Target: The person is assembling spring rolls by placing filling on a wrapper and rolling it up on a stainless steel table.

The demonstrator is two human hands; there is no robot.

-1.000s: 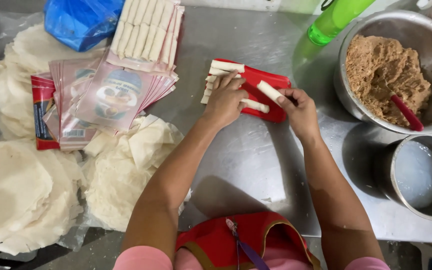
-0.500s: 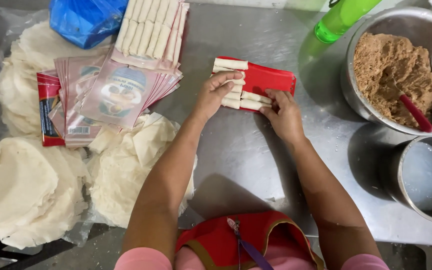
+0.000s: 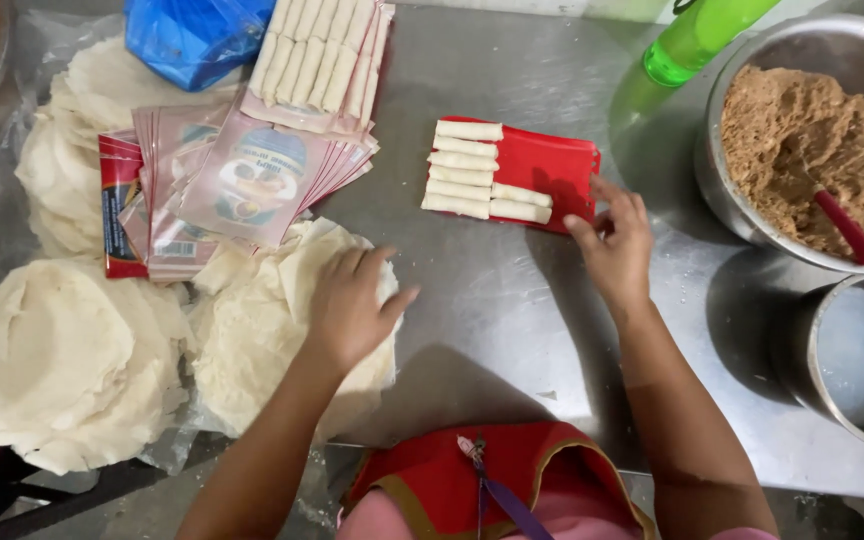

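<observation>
The scene is evenly and brightly lit from above. Soft glare is spread across the steel counter (image 3: 512,300), and dark shadows are cast beside both arms and the bowls. Slight blur is seen at the edges.

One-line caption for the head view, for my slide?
Left hand rests on a wrapper stack; right hand touches the red tray of rolls.

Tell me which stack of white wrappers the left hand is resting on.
The left hand rests on the stack of wrappers nearest the table's middle, just below the printed packets; the other stacks lie farther left, untouched.
</observation>
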